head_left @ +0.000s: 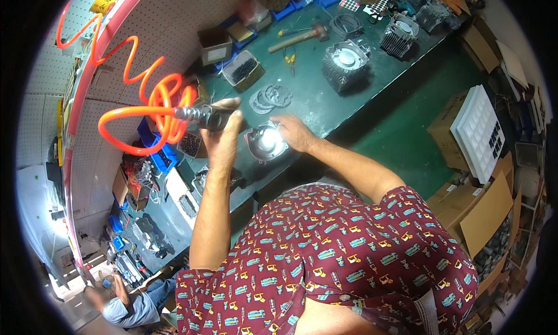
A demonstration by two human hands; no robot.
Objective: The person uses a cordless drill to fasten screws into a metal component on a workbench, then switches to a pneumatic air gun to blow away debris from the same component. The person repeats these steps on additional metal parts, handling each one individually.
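Observation:
My left hand (pixel 223 140) is wrapped round a black air tool (pixel 215 119), whose metal coupling joins an orange coiled hose (pixel 139 110). The tool's working end is near the left side of a round metal casting (pixel 266 143) on the green bench; I cannot tell whether they touch. My right hand (pixel 296 134) grips the casting's right rim with its fingertips. Bright light washes out the casting's middle. Just beyond it lie several flat ring-shaped gaskets (pixel 271 98).
Finned metal housings (pixel 346 66) stand along the bench's far right. A hammer (pixel 299 38), pliers (pixel 290 61) and a box of small dark parts (pixel 242 68) lie farther back. Blue bins (pixel 164 157) line the left. Another person (pixel 135 309) sits at lower left; cartons (pixel 450 129) stand right.

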